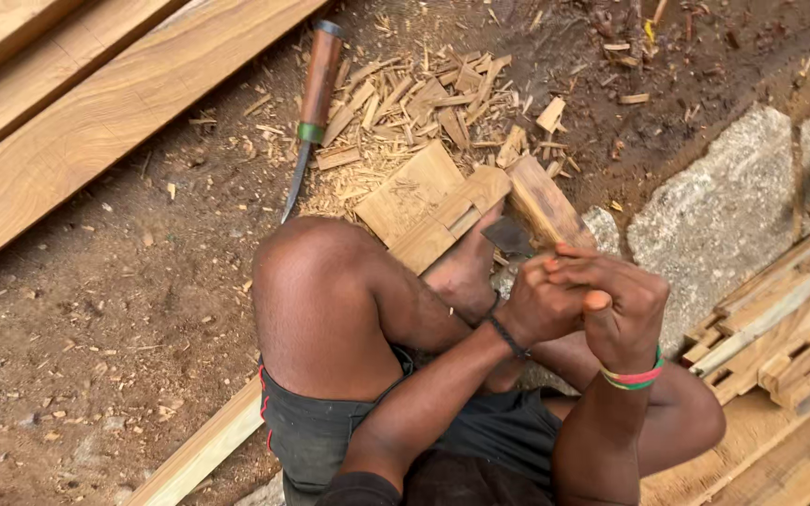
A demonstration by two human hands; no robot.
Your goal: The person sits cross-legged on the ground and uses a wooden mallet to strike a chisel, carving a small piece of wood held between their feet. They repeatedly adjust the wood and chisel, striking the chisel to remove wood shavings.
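A dark metal blade (510,236) is gripped by both the left hand (541,305) and right hand (622,305), fingers wrapped shut, over the wooden block (452,211) pinned underfoot. It is judged stiff, heavy and sharp-edged, best held well behind the edge.

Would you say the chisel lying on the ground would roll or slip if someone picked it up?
The chisel probably stays stiff: its handle looks like solid wood and its blade is narrow metal. The rounded handle might roll if nudged, though the wood chips beside it could stop it.
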